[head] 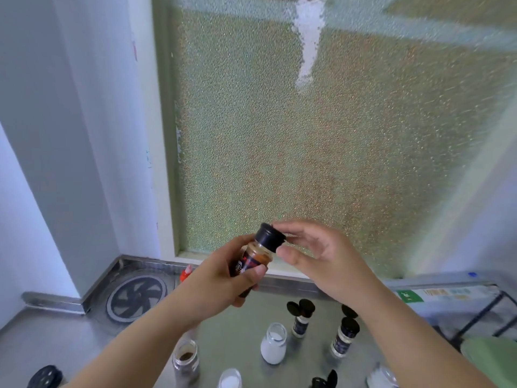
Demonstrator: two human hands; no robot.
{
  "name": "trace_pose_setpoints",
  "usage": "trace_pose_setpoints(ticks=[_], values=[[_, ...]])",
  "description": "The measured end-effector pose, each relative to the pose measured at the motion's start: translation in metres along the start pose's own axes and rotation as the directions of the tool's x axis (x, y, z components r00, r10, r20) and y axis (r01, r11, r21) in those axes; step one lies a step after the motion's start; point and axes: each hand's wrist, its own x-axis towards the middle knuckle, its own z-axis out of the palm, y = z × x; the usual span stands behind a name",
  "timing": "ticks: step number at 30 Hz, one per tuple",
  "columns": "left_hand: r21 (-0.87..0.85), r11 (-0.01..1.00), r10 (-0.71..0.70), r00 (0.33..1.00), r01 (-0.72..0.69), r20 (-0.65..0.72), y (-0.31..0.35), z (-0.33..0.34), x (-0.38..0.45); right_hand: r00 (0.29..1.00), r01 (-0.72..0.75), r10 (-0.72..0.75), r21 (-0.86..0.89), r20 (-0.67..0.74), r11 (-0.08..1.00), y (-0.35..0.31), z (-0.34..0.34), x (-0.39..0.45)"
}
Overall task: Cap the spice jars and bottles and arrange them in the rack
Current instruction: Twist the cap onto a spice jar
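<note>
Currently, head view only. Left hand (pixel 223 278) grips a spice jar (pixel 253 261) of reddish-brown powder round its body, raised above the tabletop (pixel 240 329) and tilted with the top toward the right hand (pixel 316 256). The tilt probably presents the neck for capping. Black cap (pixel 270 237) sits on the neck; right fingertips touch its far rim, thumb just clear below, fingers loosely curved and not clamped. Whether the cap is fully seated, cannot tell.

Below, on the tabletop: an open jar of white powder (pixel 273 343), an open jar of brown powder (pixel 186 359), and two small bottles with flip lids up (pixel 302 317) (pixel 344 336). Black wire rack (pixel 484 315) stands at right, well apart from the held jar. Judgement: capping step, most jars not yet done.
</note>
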Motion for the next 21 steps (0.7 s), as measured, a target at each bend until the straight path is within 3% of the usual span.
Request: trace_pose_setpoints(ticks=[3,7,10,14,17,21], values=[[0.093,0.994,0.067,0.998,-0.066,-0.008,0.003,0.002,0.003,0.996,0.071,-0.071,-0.004,-0.049,0.997,0.003,0.001,-0.004],[0.372,0.914,0.173,0.985,-0.160,-0.003,0.012,0.002,0.007,0.996,0.087,-0.086,0.008,-0.036,0.996,0.004,-0.003,-0.008],[0.550,0.817,0.192,0.981,-0.171,0.020,0.018,0.002,0.012,0.997,0.055,-0.048,-0.118,0.057,0.992,-0.003,-0.015,-0.005],[0.601,0.790,0.169,0.986,-0.124,-0.018,0.025,-0.001,0.016,0.974,0.019,0.058,-0.335,0.217,0.942,-0.016,-0.036,0.006],[0.698,0.704,0.232,0.971,-0.134,-0.048,0.029,0.000,0.013,0.973,-0.084,0.161,-0.395,0.166,0.915,-0.015,-0.035,0.008],[0.790,0.536,0.384,0.919,-0.298,0.086,0.025,0.002,0.010,0.951,-0.163,0.244,-0.362,0.190,0.918,-0.016,-0.028,0.004]])
